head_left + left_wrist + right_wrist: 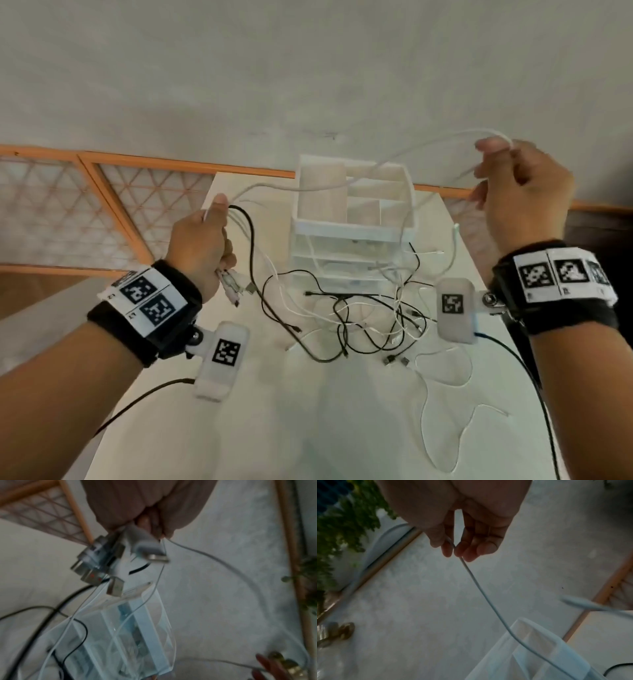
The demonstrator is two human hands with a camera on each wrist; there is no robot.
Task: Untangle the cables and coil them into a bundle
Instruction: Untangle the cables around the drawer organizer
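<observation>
Pale plaster wall [308, 68] across the upper frame, orange-framed lattice panels [61, 212] at left below it. White counter [342, 428] filling the lower middle, with a clear drawer organizer [352, 222] standing near its far end.

Tangle of black and white cables [370, 318] spread on the counter in front of the organizer, between the two wrists and below both hands. One white cable [342, 185] lifted clear of the heap, arching over the organizer's top from hand to hand.

Left hand [202, 243] at centre left, clenched around a bunch of cable ends; USB plugs [96, 563] sticking out under the fist, black and white strands trailing down to the tangle. Right hand [520, 192] at upper right, raised higher, thumb and fingertips [448, 550] pinching the white cable, remaining fingers loosely curled. Small white connector [573, 601] dangling at the right edge of the right wrist view.
</observation>
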